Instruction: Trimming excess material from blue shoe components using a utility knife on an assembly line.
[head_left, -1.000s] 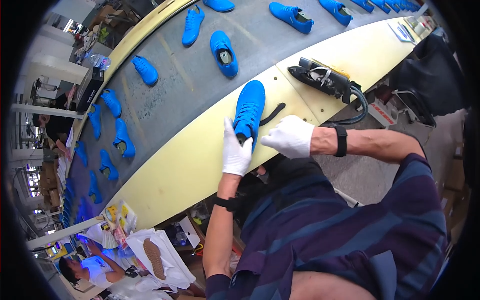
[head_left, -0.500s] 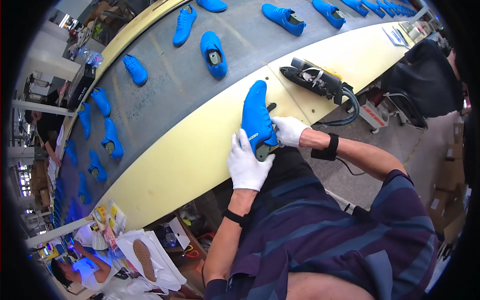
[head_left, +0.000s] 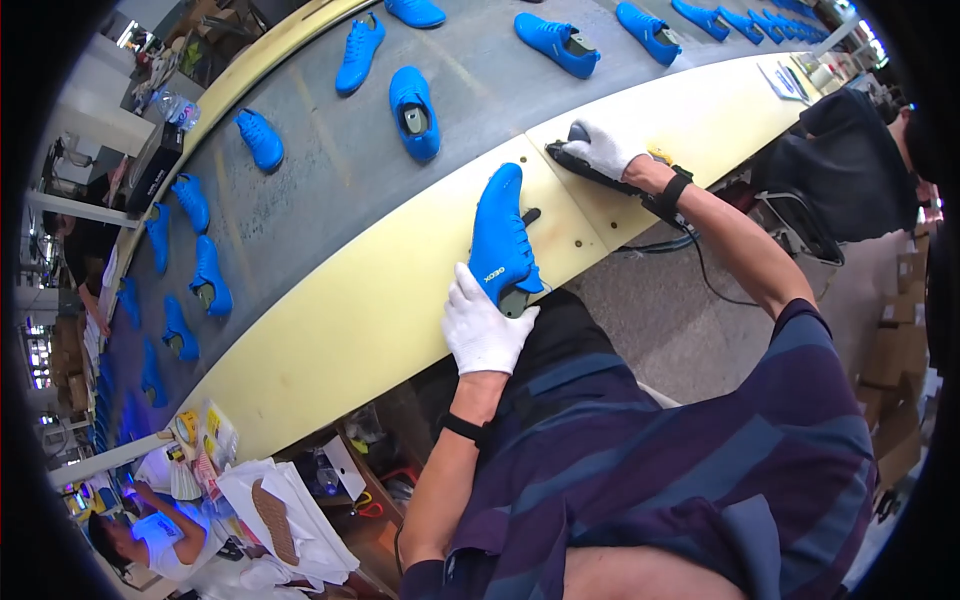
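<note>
In a white glove, my left hand (head_left: 485,325) grips a blue lace-up shoe (head_left: 503,235) by its heel end. The shoe lies along the pale yellow worktop (head_left: 375,300), toe pointing away from me, with a dark green insole visible in its opening. A short dark rod (head_left: 532,215) sticks out beside its right side. Farther right, my gloved right hand (head_left: 600,150) is wrapped over a black elongated hand-held tool (head_left: 575,165) resting on the worktop. The hand hides much of that tool, so its exact kind is unclear.
Beyond the worktop, a grey conveyor belt (head_left: 330,190) carries several blue shoes, the nearest one (head_left: 415,115) just past the edge. A black chair (head_left: 825,170) stands at right. Lower left, a tan shoe sole (head_left: 275,520) lies on white sheets, near another person (head_left: 170,535).
My right hand has left the shoe's side and moved up and right onto the black tool. My left hand keeps hold of the shoe, and the whole view has shifted slightly.
</note>
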